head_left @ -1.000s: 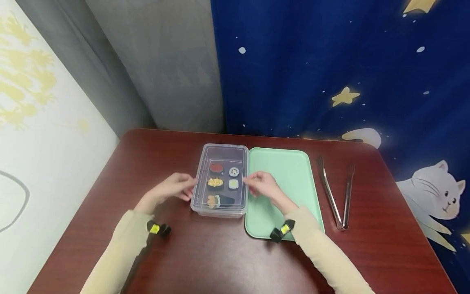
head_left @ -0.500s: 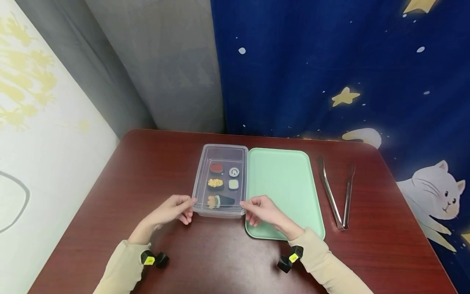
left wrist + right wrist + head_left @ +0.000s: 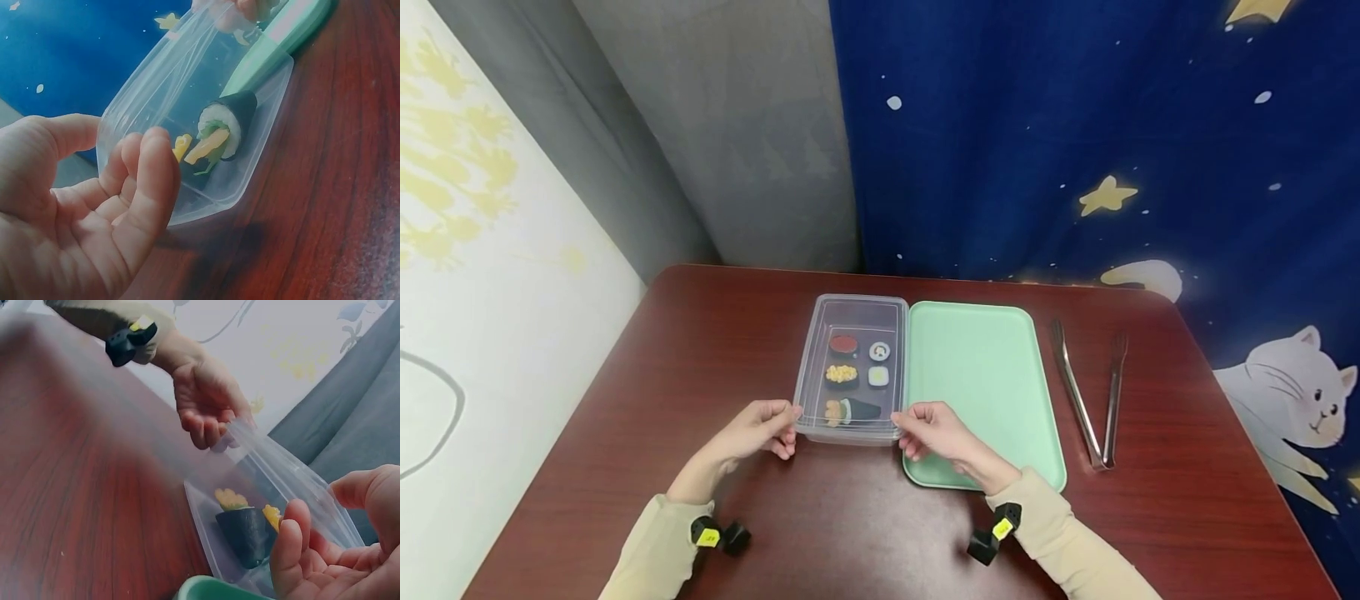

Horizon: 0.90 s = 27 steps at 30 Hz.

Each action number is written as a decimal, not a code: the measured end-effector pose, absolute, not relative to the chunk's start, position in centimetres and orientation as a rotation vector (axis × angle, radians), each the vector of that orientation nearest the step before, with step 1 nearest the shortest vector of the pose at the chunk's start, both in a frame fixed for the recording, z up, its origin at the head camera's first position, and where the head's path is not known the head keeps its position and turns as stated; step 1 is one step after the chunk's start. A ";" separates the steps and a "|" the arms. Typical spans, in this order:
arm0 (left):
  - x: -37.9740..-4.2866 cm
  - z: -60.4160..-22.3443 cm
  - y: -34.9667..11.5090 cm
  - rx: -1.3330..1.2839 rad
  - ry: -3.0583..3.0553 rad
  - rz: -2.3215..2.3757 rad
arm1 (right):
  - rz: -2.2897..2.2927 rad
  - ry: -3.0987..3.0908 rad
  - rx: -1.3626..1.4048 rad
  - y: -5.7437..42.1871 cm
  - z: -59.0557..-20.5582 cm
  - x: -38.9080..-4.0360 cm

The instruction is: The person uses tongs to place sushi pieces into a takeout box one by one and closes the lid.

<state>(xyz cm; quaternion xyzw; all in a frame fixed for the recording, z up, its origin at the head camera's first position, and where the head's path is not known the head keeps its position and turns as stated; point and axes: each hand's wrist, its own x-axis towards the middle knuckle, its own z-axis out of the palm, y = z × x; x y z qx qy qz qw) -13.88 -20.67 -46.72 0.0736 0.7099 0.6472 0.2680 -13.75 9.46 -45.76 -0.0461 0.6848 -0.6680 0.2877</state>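
A clear plastic food box [image 3: 850, 439] with a see-through lid [image 3: 862, 312] lies lengthwise on the table. Through the lid show several toy sushi pieces: a dark hand roll [image 3: 857, 411] at the near end, a corn-topped piece [image 3: 842, 374], a red-topped piece [image 3: 843, 344] and two small rolls [image 3: 879, 351]. My left hand [image 3: 758, 429] pinches the lid's near left corner, thumb on top and fingers below the rim. At the near right corner my right hand [image 3: 938, 432] holds it likewise. The hand roll [image 3: 234, 122] stands out through the box wall in the left wrist view.
Right beside the box lies a light green tray [image 3: 973, 367]. Metal tongs [image 3: 1105, 460] rest spread beyond it. The dark red table [image 3: 820, 533] meets a grey curtain [image 3: 775, 167] and a blue star-patterned curtain [image 3: 1000, 150] behind.
Both hands have slid from the middle of the box's long sides toward me, down to the near corners of the lid. In the last half second they have barely moved.
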 end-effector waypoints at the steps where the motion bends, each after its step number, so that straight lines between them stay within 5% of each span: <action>1: -13.9 -46.7 -20.7 0.196 1.915 1.745 | -1.792 1.817 -0.118 9.4 -45.8 -13.7; 27: -13.2 -46.8 -20.9 0.147 1.929 1.803 | -1.884 1.700 -0.062 9.0 -46.1 -13.3</action>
